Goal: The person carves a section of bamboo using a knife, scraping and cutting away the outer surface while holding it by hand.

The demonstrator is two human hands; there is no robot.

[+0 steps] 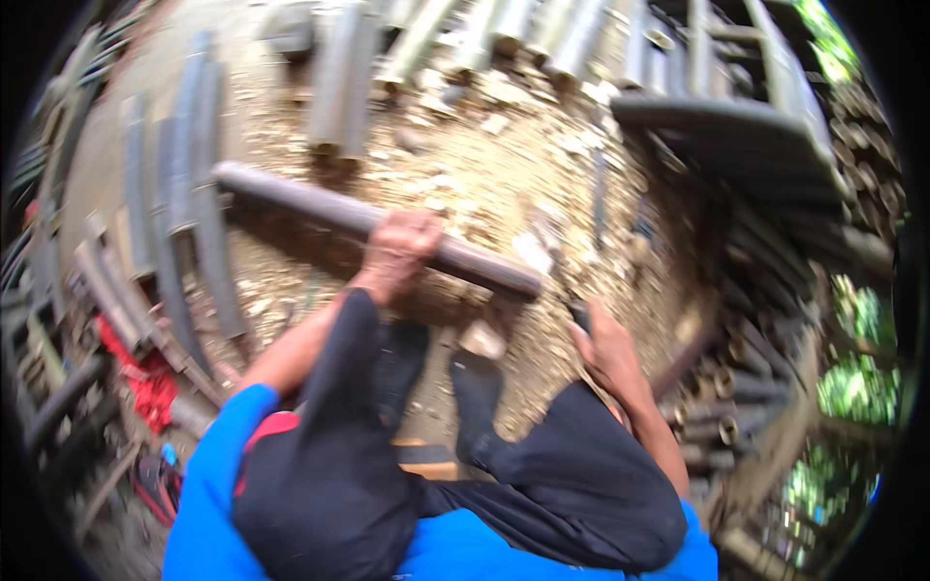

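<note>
My left hand [402,249] is wrapped round a brownish bamboo pole [310,203] nearer its right end. The pole slants across in front of my knees, its left end farther from me and its right end lower and nearer. My right hand [612,351], beside my right knee, is closed round a short dark thing [579,315], perhaps a tool handle; motion blur hides its kind. Beneath the pole's right end stands a pale-topped piece of wood [481,339] between my feet. A whitish blurred piece [533,253] lies just beyond that end.
Pale wood chips [494,174] cover the ground ahead. Split bamboo lengths [184,145] lie at left, with more bamboo poles [339,82] at the far side. A dark slatted bench [727,136] stands at far right, above stacked bamboo [727,407]. Red cloth [140,378] lies at left.
</note>
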